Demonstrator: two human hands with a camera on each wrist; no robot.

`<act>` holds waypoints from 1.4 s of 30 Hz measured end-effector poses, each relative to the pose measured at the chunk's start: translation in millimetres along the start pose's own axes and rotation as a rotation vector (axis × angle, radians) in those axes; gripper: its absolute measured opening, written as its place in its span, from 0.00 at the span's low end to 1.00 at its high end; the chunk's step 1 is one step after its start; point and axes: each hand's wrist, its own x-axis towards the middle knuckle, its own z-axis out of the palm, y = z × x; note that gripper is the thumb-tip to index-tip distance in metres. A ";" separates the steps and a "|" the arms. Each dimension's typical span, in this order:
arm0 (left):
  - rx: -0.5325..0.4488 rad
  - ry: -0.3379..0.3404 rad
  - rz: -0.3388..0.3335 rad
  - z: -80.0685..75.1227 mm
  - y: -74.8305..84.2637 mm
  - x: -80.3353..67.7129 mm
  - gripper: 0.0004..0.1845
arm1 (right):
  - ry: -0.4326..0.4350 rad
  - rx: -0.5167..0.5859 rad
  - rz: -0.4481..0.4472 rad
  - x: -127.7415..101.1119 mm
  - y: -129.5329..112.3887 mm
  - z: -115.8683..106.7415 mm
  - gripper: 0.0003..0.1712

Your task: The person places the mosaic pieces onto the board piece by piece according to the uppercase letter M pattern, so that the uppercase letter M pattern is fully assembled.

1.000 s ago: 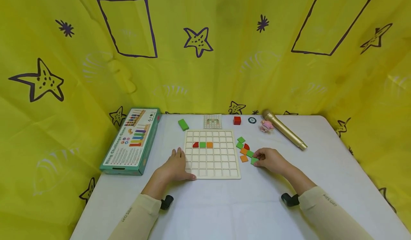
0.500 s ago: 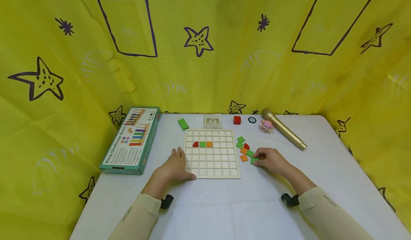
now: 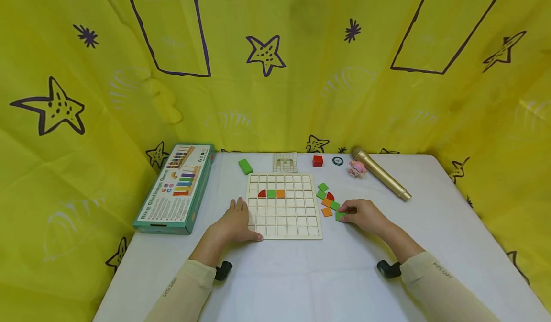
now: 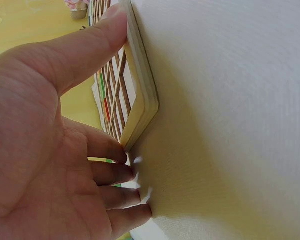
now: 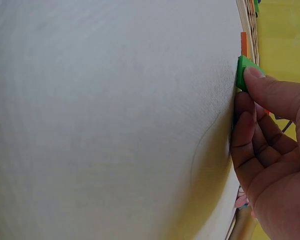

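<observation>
Pinching the green square tile [image 3: 339,216], flat and brightly coloured, I have the thumb and curled fingers of my right hand [image 3: 363,215] clamped on it at the near end of the loose tiles [image 3: 326,202], right of the cream grid board [image 3: 284,220]. My left hand [image 3: 235,222] is spread, thumb on the board's near edge, fingers apart along its left side. Three placed tiles [image 3: 271,194] sit there in a row.

box [image 3: 176,188]: "Ring Challenge Game" in green along its top face; small-print lines beneath, too fine to read | right sleeve [image 3: 447,286]: dark lettering past the cuff, not surely legible | left sleeve [image 3: 182,291]: similar dark lettering, unreadable | disc [image 3: 337,161]: centre mark too small to read
</observation>
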 end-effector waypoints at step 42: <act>0.002 0.015 -0.008 4.9 -2.2 4.0 0.63 | 0.032 0.093 -0.029 23.7 -23.3 -21.6 0.08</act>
